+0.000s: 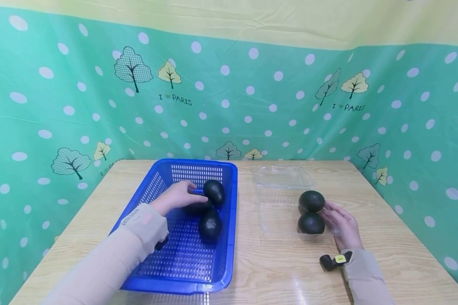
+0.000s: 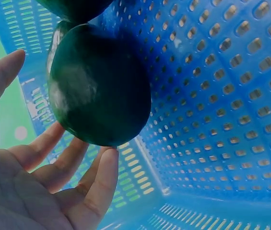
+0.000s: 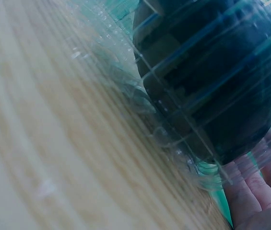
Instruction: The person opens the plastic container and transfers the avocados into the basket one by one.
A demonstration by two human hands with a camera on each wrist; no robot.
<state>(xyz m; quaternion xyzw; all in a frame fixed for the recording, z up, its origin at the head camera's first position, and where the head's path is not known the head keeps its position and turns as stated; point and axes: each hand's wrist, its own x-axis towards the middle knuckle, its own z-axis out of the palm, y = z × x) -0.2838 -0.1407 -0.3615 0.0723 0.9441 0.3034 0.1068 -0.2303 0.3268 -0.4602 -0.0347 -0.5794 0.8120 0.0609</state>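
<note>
Three dark avocados lie in the blue basket (image 1: 232,237): one at the back (image 1: 214,191), one in front (image 1: 210,226) and one partly hidden under my left hand (image 1: 178,195). In the left wrist view, the spread fingers are at the lower side of a dark avocado (image 2: 99,86), with the thumb apart from it. On the right, two more avocados, a rear one (image 1: 311,201) and a front one (image 1: 311,223), sit in a clear plastic box (image 1: 275,220). My right hand (image 1: 342,222) lies along the box's right side, fingers extended. In the right wrist view an avocado (image 3: 212,81) shows through the plastic.
The clear box's lid (image 1: 282,176) stands folded open toward the back. Both containers rest on a wooden table (image 1: 267,271), with a strip of tabletop between them. A green dotted cloth (image 1: 221,114) hangs behind the table and along its sides.
</note>
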